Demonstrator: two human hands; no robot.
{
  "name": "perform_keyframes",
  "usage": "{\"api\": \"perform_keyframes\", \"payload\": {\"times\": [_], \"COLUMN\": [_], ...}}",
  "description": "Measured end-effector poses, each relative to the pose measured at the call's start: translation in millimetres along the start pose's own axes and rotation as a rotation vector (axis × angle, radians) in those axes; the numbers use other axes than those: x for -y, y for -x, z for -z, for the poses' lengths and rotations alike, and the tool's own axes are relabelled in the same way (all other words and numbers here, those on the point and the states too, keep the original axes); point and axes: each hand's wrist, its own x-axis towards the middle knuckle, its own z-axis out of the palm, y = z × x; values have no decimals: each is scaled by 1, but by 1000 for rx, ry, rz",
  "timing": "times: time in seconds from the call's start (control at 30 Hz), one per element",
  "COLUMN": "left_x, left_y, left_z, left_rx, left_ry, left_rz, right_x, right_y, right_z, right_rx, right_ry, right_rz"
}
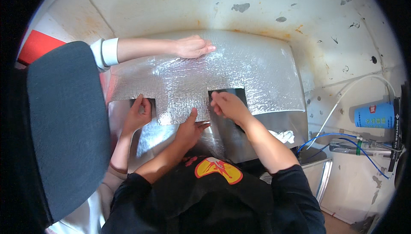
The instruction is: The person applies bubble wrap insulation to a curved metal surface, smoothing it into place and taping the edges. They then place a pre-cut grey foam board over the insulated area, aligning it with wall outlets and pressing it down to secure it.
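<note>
Because the foil sheet (182,99) looks thin, its likely trouble: uneven pulling could tear notch corners or leave creases.
Sheet surface: silvery, crinkled, draped over a smooth metal panel (291,122).
Co-worker's hands: upper hand (193,47) rests on the sheet; lower hand (138,113) is at its left notch (153,108).
Left hand (186,133): thumb on the sheet's lower edge; pinch unclear.
Right hand (233,108): fingers curled narrowly inside the sheet's squarish right notch (240,97); cannot tell if gripping.

We cannot tell whether our right hand (230,106) holds anything | to us, dark grey panel (68,127) hides where co-worker's sleeve (105,53) continues
</note>
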Motion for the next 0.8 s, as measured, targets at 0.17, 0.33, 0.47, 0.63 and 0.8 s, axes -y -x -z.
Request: {"api": "perform_keyframes", "payload": {"times": [0.17, 0.33, 0.47, 0.63, 0.8], "left_x": [0, 3, 0, -17, -38], "left_y": [2, -4, -10, -24, -46], "left_z": [2, 14, 41, 32, 0], "left_rx": [17, 33, 195, 212, 129], "left_ry": [-119, -217, -519, -450, -86], "left_rz": [-73, -78, -9, -52, -138], "right_x": [33, 24, 36, 42, 40], "right_y": [2, -47, -61, -71, -73], "right_z": [29, 51, 58, 61, 58], "right_rx": [-226, -43, 149, 236, 252], "right_ry": [593, 801, 817, 849, 808], "right_rz": [712, 890, 887, 835, 835]}}
